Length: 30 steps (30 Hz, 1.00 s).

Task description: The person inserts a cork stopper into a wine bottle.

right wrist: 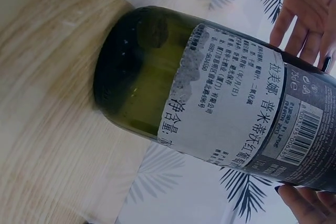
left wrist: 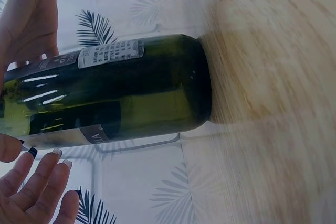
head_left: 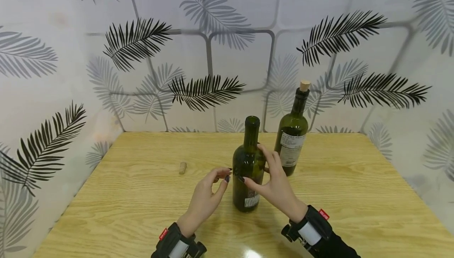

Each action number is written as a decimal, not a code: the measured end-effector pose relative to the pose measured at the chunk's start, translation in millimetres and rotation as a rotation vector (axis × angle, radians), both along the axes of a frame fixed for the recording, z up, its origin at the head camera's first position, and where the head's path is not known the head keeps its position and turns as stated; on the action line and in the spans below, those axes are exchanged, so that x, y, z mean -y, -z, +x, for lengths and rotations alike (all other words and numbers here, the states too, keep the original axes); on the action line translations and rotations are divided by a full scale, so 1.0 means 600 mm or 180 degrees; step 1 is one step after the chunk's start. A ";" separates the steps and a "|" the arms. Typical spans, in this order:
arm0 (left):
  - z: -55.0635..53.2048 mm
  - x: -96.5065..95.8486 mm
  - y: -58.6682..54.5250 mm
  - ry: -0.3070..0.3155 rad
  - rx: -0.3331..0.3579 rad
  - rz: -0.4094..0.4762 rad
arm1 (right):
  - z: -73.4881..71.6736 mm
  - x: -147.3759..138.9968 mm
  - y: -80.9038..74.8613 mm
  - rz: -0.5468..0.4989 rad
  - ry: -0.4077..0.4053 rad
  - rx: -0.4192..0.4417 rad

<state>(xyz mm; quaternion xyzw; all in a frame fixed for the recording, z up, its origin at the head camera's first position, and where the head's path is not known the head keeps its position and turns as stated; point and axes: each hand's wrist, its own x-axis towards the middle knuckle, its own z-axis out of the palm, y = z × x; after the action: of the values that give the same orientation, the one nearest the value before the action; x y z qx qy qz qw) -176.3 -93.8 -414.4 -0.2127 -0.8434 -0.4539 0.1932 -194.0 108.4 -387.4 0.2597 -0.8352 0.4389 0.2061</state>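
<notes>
A green glass wine bottle (head_left: 244, 159) stands upright on the table, its mouth bare, with a printed white label (right wrist: 220, 98) near its base. My right hand (head_left: 274, 183) holds it from the right, thumb across the front and fingers along the far side. Some of those fingers (right wrist: 304, 203) show at the lower right of the right wrist view. Beside the bottle's left side is my left hand (head_left: 207, 195), its fingers loosely bent and fingertips right by the glass. In the left wrist view, the left fingers (left wrist: 39, 187) lie spread beneath the bottle's outline, grasping nothing.
Behind and to the right stands a second dark green bottle (head_left: 291, 139) with a cork (head_left: 304, 85) in its mouth. A loose cork (head_left: 182, 167) lies on the wooden table (head_left: 134, 195) at the left. A leaf-patterned backdrop (head_left: 230, 60) rises behind the table.
</notes>
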 end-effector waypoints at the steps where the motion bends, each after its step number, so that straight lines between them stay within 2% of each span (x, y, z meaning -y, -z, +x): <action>1: 0.000 0.000 0.000 -0.0002 0.0001 0.0003 | 0.002 0.000 0.000 0.0002 -0.0008 -0.0001; 12: -0.002 0.005 0.005 -0.0013 -0.0031 0.0037 | 0.019 0.000 0.001 -0.0052 -0.0099 0.0025; 25: -0.002 0.007 0.007 -0.0041 -0.0029 -0.0001 | 0.017 0.005 0.014 -0.0188 -0.0191 -0.0267; 30: -0.002 0.013 0.006 -0.0074 0.0005 -0.0056 | 0.018 0.007 0.012 -0.0221 -0.0222 -0.0296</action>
<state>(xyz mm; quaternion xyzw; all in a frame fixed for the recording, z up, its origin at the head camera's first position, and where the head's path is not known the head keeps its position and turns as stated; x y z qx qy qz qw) -177.3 -101.9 -418.0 -0.2042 -0.8500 -0.4444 0.1959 -183.2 104.0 -394.7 0.3014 -0.7994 0.4620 0.2382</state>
